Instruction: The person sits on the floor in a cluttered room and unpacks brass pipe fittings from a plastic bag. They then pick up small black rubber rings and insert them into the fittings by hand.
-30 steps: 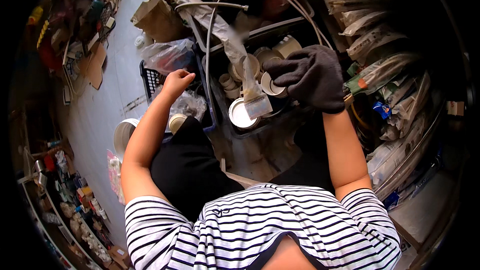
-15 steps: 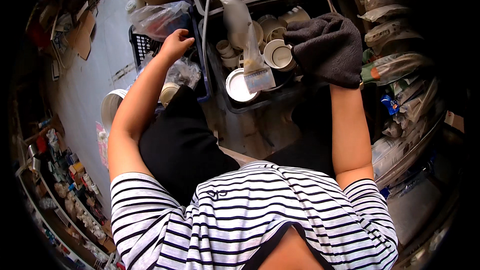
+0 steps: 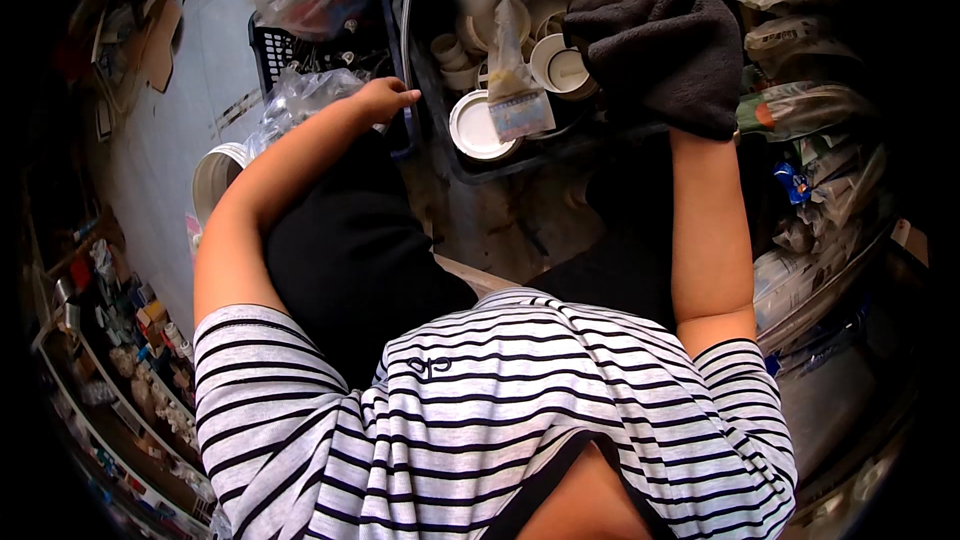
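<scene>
My left hand (image 3: 385, 100) reaches over the near right corner of a dark basket (image 3: 402, 145), its fingers stretched out to the right, with nothing seen in them. Over my right hand, a dark grey cloth (image 3: 665, 55) is bunched and hides the fingers; it covers everything down to the wrist. That cloth is over the right side of a black crate (image 3: 480, 172). Inside the crate lie several off-white plastic pipe fittings, among them an open round one (image 3: 562, 67) and a white round cap (image 3: 482, 126). A clear plastic bag (image 3: 515, 85) hangs across them.
Crumpled clear bags (image 3: 310, 100) lie in the left basket. A white bucket (image 3: 217, 180) lies beside my left forearm. Stacked plastic-wrapped packages (image 3: 800, 35) line the right side. Shelves with many small items (image 3: 130, 340) stand at lower left. A metal handle (image 3: 408, 15) rises between the containers.
My left hand has moved right and nearer to me, its fingers straightening toward the black crate. My right hand and the cloth have shifted slightly farther away. The whole view has shifted a little.
</scene>
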Available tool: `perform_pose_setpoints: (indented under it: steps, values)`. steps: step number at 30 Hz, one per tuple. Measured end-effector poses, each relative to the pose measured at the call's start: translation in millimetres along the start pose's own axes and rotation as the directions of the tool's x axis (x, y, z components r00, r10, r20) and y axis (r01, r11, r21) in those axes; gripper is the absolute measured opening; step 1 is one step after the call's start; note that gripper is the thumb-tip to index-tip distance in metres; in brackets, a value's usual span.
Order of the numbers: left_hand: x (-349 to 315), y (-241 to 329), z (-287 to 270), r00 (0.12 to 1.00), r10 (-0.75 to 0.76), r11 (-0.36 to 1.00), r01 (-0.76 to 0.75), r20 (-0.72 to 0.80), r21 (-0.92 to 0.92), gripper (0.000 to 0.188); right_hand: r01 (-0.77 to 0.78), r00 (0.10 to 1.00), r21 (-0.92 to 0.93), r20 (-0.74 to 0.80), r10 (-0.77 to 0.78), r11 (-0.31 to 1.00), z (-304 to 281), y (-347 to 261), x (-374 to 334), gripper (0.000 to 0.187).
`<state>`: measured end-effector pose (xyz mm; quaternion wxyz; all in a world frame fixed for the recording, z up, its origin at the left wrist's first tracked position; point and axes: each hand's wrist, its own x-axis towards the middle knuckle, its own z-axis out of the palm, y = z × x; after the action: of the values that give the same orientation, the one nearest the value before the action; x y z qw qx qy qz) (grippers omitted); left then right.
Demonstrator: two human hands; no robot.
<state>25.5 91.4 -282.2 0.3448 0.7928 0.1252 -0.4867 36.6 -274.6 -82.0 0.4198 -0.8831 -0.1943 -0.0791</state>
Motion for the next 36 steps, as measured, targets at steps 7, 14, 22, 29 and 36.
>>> perform_pose_setpoints:
  steps: [7,14,22,29,36]
  values:
    - [-40.2,32.0,-4.5,0.952,0.276,0.927,-0.226,0.135,-0.298,0.024,0.278,0.961,-0.128,0.019,-0.277,0.952,-2.3,-31.7,17.7,0.023]
    - [-119.1,100.4,-40.1,0.887,0.457,0.849,-0.415,0.061,-0.327,0.026,0.257,0.966,-0.058,0.032,-0.256,0.965,23.4,-29.4,18.7,0.031]
    - [-159.3,181.0,17.9,0.785,0.616,0.713,-0.518,-0.068,0.472,0.029,0.387,0.901,0.048,0.193,-0.389,0.921,76.0,-35.5,19.4,0.026]
    - [-188.6,179.1,3.7,0.709,0.643,0.716,-0.423,-0.289,0.556,0.031,-0.193,0.98,0.607,0.15,0.128,0.771,105.2,-35.2,26.4,0.017]
    - [-110.1,125.8,-0.5,0.606,0.676,0.732,-0.488,-0.419,0.475,0.046,-0.656,0.725,0.479,0.615,0.31,0.583,77.8,-157.5,-15.6,0.041]
